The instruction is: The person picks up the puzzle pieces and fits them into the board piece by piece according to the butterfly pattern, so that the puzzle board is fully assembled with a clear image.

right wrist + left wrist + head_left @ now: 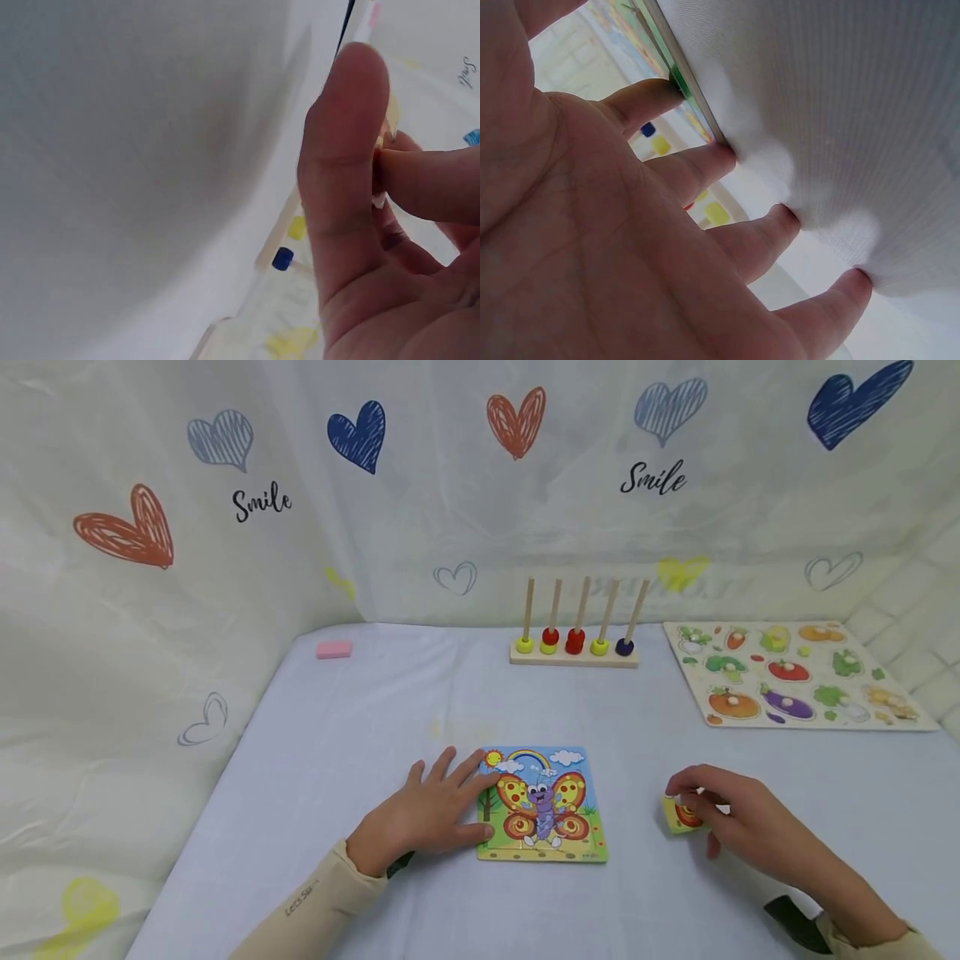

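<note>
A square butterfly jigsaw puzzle (543, 806) lies flat on the table, with a sun, rainbow and clouds along its top. My left hand (427, 814) is spread at its left side, the thumb and index finger over the edge. In the left wrist view the other fingertips (787, 214) rest on the white cloth beside the board. To the right of the puzzle, my right hand (738, 818) pinches a small puzzle piece (678, 817), yellow-green with a red swirl. The right wrist view shows that piece mostly hidden behind the thumb (345, 150).
Behind the puzzle stands a wooden bead counter (573, 658) with upright pegs and coloured beads. A vegetable peg board (810, 677) lies at the back right, and a pink eraser-like block (333, 649) at the back left. A printed curtain (420, 510) hangs behind the table.
</note>
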### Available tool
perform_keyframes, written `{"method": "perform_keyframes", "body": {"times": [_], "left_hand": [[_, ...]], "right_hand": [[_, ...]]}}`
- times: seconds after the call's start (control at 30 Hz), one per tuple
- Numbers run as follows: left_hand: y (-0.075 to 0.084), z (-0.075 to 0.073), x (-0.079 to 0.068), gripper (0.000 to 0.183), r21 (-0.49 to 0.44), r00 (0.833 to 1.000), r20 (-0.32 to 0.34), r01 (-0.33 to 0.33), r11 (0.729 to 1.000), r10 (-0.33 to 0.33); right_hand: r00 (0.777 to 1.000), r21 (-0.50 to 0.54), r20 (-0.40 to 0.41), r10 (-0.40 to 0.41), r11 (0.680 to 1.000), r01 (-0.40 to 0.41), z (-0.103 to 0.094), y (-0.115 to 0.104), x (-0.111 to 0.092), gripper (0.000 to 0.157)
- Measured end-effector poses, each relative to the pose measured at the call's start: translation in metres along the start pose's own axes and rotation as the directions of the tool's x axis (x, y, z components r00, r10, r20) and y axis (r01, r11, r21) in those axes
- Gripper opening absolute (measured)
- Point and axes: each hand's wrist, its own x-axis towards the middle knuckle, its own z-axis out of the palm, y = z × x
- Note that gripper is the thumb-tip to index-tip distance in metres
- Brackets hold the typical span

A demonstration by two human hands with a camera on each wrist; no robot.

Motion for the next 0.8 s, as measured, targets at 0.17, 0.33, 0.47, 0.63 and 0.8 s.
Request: {"method": "perform_keyframes", "body": {"times": [0.17, 0.33, 0.47, 0.63, 0.8], "left_hand": [[0.000, -0.001, 0.000, 0.077, 0.001, 1.000, 0.003, 0.003, 1.000, -0.003], [0.002, -0.003, -0.002, 0.076, -0.011, 1.000, 0.007, 0.000, 1.000, 0.000], [0.003, -0.004, -0.004, 0.077, -0.012, 1.000, 0.005, 0.002, 1.000, -0.002], [0.003, -0.004, -0.004, 0.078, -0.014, 1.000, 0.003, 0.004, 1.000, -0.004], [0.003, -0.004, -0.004, 0.078, -0.009, 1.000, -0.002, -0.001, 1.000, 0.001]], "right_hand": [[0.995, -0.023, -0.017, -0.100, 0.995, 0.100, 0.006, 0.000, 0.004, 0.031], [0.989, -0.069, 0.000, -0.145, 0.987, 0.144, 0.012, -0.004, 0.011, 0.034], [0.994, -0.058, 0.045, -0.101, 0.993, 0.103, 0.017, -0.015, 0.017, 0.032], [0.998, -0.033, 0.069, -0.009, 0.999, 0.011, 0.023, -0.029, 0.026, 0.032], [0.993, 0.043, 0.101, -0.056, 0.998, 0.052, 0.028, -0.040, 0.034, 0.022]]}}
